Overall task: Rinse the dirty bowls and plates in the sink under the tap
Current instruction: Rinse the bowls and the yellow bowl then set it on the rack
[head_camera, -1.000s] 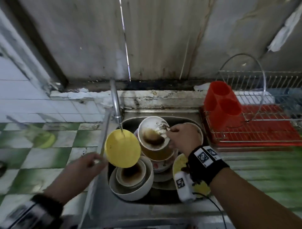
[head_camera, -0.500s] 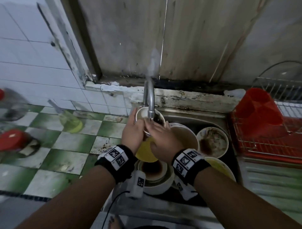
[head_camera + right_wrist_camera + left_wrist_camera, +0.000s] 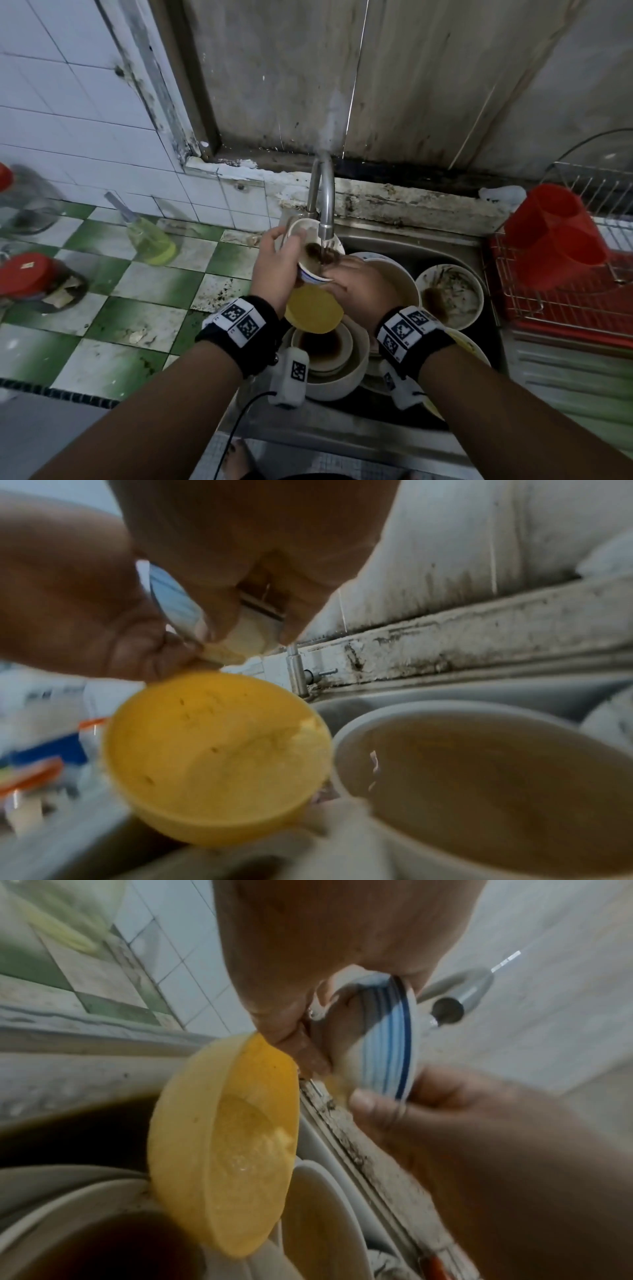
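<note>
Stacked white bowls (image 3: pixel 329 373) sit nearest in the sink (image 3: pixel 455 251), brown dregs in the top one. Just beyond, a yellow bowl (image 3: pixel 313 311) tilts on the stack.

Above it, both hands hold a small blue-striped bowl (image 3: pixel 310 270) tipped under the tap (image 3: pixel 323 202). Left hand (image 3: pixel 275 270) curls round the rim at 9 o'clock. Right hand (image 3: pixel 363 291) pinches the rim from 4 o'clock.

Likely glazed ceramic: stiff, breakable, slick when wet. Best held at rim and foot.

At 3 o'clock, another dirty bowl (image 3: pixel 448 294); beyond it, the red rack (image 3: pixel 582 308).
</note>
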